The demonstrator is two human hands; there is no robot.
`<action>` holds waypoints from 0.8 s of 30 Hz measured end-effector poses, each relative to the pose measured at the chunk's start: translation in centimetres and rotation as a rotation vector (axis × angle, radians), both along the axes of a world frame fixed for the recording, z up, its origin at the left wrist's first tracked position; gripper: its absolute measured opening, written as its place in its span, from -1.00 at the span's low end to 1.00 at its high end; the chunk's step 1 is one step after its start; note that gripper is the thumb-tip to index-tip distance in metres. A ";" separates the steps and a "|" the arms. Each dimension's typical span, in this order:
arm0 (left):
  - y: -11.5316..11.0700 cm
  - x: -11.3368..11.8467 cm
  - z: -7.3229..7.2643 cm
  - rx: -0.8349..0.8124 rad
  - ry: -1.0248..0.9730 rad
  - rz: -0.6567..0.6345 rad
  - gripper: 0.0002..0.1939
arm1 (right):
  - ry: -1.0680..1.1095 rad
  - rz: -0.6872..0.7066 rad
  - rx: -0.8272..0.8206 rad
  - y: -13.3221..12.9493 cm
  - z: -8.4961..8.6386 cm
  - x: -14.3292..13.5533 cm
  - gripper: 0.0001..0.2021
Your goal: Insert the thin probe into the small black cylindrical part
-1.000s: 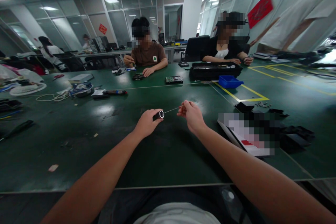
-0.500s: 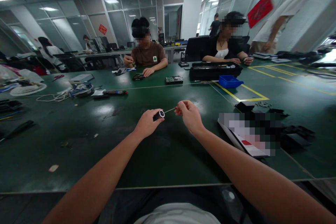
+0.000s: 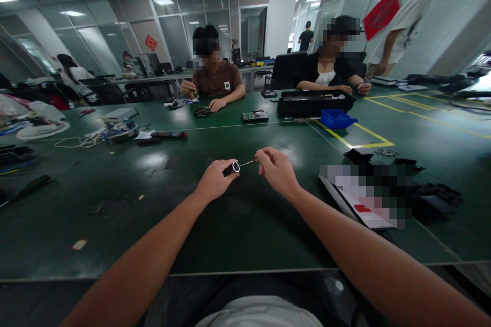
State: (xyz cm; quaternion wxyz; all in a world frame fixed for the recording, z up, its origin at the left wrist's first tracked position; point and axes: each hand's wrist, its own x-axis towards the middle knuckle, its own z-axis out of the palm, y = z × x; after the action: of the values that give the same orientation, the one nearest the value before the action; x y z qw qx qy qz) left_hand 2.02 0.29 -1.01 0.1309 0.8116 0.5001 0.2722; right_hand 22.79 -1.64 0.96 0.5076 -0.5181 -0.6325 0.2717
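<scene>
My left hand (image 3: 213, 180) is closed around a short black cylinder (image 3: 231, 168) whose end, facing me, has a bright white ring. From the other side, my right hand (image 3: 275, 166) pinches a thin screwdriver (image 3: 247, 162) with a metal shaft and a bit of red showing at the fingertips. Its shaft points left and its tip reaches the cylinder's side; whether it sits in a screw is too small to tell. Both hands are held above the green table (image 3: 230, 235), near its middle.
At right lie a white booklet (image 3: 345, 199) and black plastic parts (image 3: 435, 196). A blue bin (image 3: 337, 119) stands by a long black housing (image 3: 314, 103). Across the table are a circuit board (image 3: 254, 116) and two seated people. A black-handled tool (image 3: 32, 186) lies left.
The right fingers have shifted slightly around the screwdriver, and red now shows at its handle. My left hand and the cylinder stay almost still. A standing person at right has moved a little.
</scene>
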 end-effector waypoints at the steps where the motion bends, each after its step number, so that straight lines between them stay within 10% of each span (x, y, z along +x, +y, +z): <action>1: 0.0 0.0 -0.1 0.005 0.001 -0.004 -0.57 | -0.030 -0.024 0.009 0.1 -0.1 0.0 -0.65; 15: 0.0 0.2 0.0 -0.009 0.013 -0.008 -0.58 | 0.001 -0.013 -0.014 0.3 -0.4 0.2 -0.70; 20: -0.1 0.3 0.2 0.008 -0.045 0.012 -0.63 | 0.385 0.019 -0.072 1.2 -1.1 -0.4 -0.83; 24: -0.1 0.2 0.5 0.071 -0.057 -0.047 -0.61 | 0.828 0.073 -0.423 2.0 -1.6 -0.2 -0.78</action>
State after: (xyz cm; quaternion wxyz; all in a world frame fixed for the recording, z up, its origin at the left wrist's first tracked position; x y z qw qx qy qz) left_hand 2.18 0.20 -0.49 0.1226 0.8191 0.4671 0.3097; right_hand 22.55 0.39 -0.64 0.5908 -0.4353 -0.3253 0.5963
